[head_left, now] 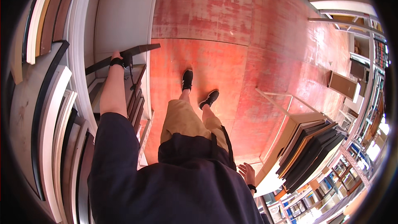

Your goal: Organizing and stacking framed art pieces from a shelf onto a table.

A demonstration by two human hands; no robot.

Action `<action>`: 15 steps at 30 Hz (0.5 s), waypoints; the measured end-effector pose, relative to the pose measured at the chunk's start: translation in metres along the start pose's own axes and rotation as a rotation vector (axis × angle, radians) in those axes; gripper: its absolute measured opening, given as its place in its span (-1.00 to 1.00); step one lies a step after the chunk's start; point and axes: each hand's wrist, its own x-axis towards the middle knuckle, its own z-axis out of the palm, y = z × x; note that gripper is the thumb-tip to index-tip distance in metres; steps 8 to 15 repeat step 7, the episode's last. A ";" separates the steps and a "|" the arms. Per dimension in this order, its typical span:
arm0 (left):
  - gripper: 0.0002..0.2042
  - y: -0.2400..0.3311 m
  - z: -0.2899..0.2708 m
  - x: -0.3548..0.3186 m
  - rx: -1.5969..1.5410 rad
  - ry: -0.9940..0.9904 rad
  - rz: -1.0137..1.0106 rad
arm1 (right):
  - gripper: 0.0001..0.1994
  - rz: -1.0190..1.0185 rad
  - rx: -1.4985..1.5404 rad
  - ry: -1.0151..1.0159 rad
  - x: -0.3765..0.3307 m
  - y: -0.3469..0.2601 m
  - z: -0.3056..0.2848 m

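Observation:
My left arm reaches out over the shelf at the left. At its end my left hand (116, 55) is closed on a long dark strip (143, 49), which looks like the edge of a frame. Most of those fingers are hidden from view. The strip lies slantwise, its right end sticking out past the shelf's edge over the red floor. My right hand (247, 173) hangs low by my side, empty, with its fingers apart. Close to it is a rack holding a stack of dark and tan frames or panels (309, 149).
Several frames or boards (54, 95) stand on edge at the far left, beside a white upright (78, 37). Below the strip are brown boards (137, 103) on the shelf. A brown box-like piece (343, 85) and crowded shelving (375, 79) line the right. Worn red floor (199, 16) runs between.

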 end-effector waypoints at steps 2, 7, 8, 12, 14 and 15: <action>-0.61 0.036 0.000 0.000 0.055 -0.054 0.002 | -0.60 0.007 0.035 0.029 -0.002 0.014 0.006; -0.31 0.096 -0.027 0.000 0.176 -0.204 0.008 | -0.57 0.038 0.113 0.011 -0.001 0.048 0.023; -0.31 0.096 -0.027 0.000 0.176 -0.204 0.008 | -0.57 0.038 0.113 0.011 -0.001 0.048 0.023; -0.31 0.096 -0.027 0.000 0.176 -0.204 0.008 | -0.57 0.038 0.113 0.011 -0.001 0.048 0.023; -0.31 0.096 -0.027 0.000 0.176 -0.204 0.008 | -0.57 0.038 0.113 0.011 -0.001 0.048 0.023; -0.31 0.096 -0.027 0.000 0.176 -0.204 0.008 | -0.57 0.038 0.113 0.011 -0.001 0.048 0.023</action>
